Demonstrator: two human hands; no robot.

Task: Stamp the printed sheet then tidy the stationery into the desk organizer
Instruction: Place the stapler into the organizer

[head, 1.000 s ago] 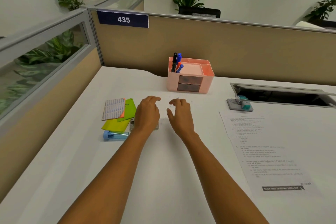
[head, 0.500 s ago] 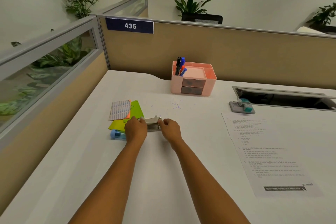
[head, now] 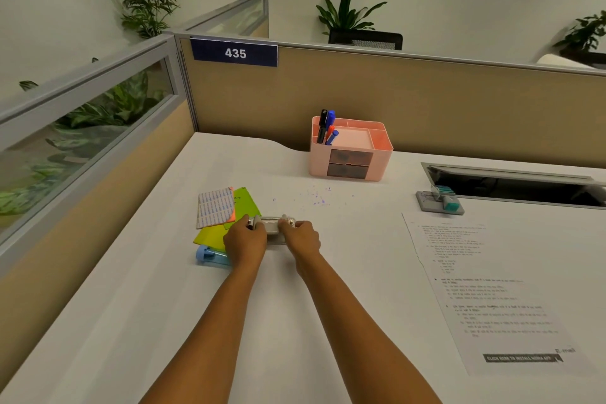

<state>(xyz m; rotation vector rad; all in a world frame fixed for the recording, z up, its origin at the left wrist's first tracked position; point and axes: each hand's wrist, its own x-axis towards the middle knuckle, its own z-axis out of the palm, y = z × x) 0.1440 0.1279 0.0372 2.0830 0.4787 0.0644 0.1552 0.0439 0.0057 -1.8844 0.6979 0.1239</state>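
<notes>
Desk, white laminate (head: pixel 295 338), carries your printed paper sheet (head: pixel 492 289) at right and pink plastic desk organizer (head: pixel 351 154) at the back. Your left hand (head: pixel 244 244) and right hand (head: pixel 303 239) are each clamped on one end of the small grey metal punch-like tool (head: pixel 272 223), beside the green and yellow sticky pads (head: pixel 242 207).
</notes>
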